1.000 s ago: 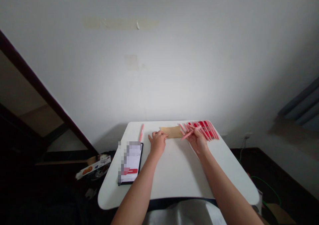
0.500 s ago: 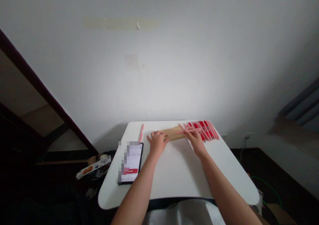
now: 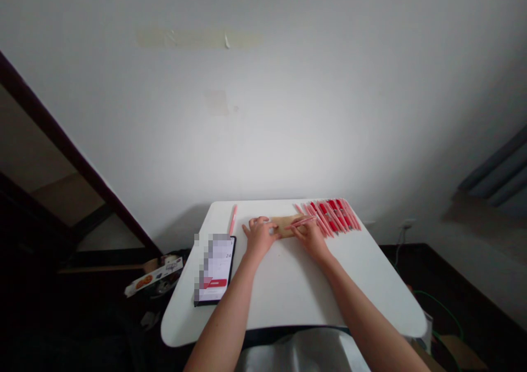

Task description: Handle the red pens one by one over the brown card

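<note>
A flat brown paper sleeve [image 3: 284, 225] lies across the far half of the white table [image 3: 296, 289]. My left hand [image 3: 261, 234] holds its left end, with the thumb along the near edge and the other fingers curved over it. My right hand [image 3: 309, 238] pinches a pink pen [image 3: 303, 222], its tip pointing left over the sleeve. Just beyond that hand, many pink and red pens [image 3: 335, 215] lie side by side in a slanted row at the far right corner.
A phone [image 3: 218, 273] with a lit screen rests at the table's left, and a single pink pen [image 3: 233, 218] lies above it. The white wall [image 3: 263, 114] rises right behind the table. A box [image 3: 154, 277] and clutter are on the dark floor at left.
My right hand has moved left and nearer with the pink pen, now over the sleeve. The sleeve's right end has swung slightly nearer. The phone's number went from 23 to 24.
</note>
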`<act>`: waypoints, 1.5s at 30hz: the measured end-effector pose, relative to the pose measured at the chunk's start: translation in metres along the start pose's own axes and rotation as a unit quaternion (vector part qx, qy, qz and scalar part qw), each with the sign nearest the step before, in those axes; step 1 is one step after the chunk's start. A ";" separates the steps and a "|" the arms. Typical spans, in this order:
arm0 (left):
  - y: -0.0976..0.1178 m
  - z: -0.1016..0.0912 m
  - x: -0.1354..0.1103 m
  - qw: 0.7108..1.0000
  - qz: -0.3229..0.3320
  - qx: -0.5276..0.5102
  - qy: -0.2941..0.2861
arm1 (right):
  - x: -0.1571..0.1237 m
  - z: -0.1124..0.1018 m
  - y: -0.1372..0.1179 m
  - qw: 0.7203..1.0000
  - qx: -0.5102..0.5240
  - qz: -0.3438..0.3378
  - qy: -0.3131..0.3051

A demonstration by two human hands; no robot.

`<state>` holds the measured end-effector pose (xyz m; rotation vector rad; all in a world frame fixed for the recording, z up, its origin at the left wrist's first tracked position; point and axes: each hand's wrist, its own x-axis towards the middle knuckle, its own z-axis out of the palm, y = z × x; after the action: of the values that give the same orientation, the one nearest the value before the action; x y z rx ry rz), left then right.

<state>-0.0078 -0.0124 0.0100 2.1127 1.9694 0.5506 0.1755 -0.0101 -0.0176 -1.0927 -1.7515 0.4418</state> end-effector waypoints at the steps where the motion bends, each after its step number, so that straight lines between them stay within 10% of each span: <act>1: 0.000 0.000 0.000 1.000 -0.002 0.000 0.002 | -0.001 0.001 -0.001 1.000 -0.002 0.004 0.004; 45: 0.004 -0.001 -0.001 1.000 -0.023 0.009 -0.011 | -0.004 0.007 0.007 0.998 -0.037 0.018 0.056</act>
<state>-0.0050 -0.0134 0.0124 2.0691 2.0138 0.5012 0.1732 -0.0082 -0.0276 -1.1796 -1.6625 0.3331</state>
